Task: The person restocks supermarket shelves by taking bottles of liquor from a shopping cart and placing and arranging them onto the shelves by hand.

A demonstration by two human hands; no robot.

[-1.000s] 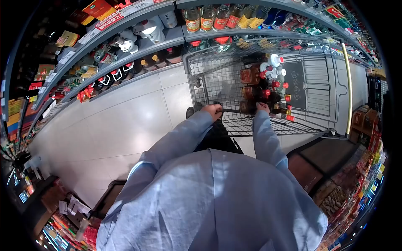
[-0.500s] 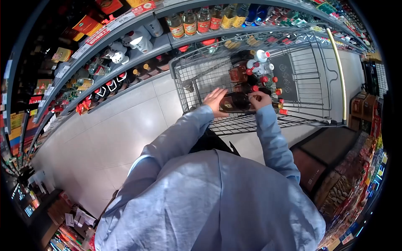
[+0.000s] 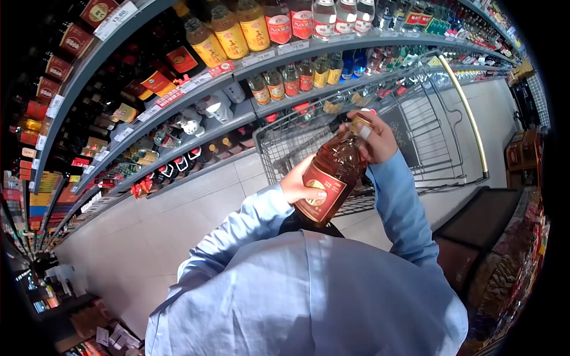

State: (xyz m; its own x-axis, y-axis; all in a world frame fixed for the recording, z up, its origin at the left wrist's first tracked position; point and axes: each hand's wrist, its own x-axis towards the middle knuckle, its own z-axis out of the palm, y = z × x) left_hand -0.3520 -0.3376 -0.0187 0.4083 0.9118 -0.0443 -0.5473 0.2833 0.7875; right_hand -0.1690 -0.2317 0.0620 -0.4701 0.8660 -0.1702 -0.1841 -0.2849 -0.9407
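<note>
Amber liquor bottle (image 3: 336, 167), red label (image 3: 325, 202), is up in both hands in front of the torso. Tilted: cap end up-right, base down-left toward the body. Overlaps the near side of the wire shopping cart (image 3: 268, 159) in view; can't tell if it's over the basket or short of it.

Left grip (image 3: 300, 183): clamped on lower body, thumb flat across the label, other fingers mostly hidden behind the bottle. Right grip (image 3: 380, 140): closed around the neck end, thumb and fingers at the gold-toned cap (image 3: 359, 126). Neither is bare of load.

Handling, my read: fairly heavy, looks well filled, most mass low. Stiff walls, likely glass, so treat as fragile, esp. against cart wire or tile floor (image 3: 178, 222). Smooth shoulder probably slick; paper label gives better friction. Best hold is what's there: one hand around the labelled body carrying weight, the other at the neck for tilt only. Wouldn't trust the cap alone.

Nearby: cart push bar (image 3: 466, 113) on the right, liquor shelves (image 3: 270, 57) ahead with yellow-label bottles (image 3: 230, 34). Cart contents mostly hidden behind bottle and right hand.
</note>
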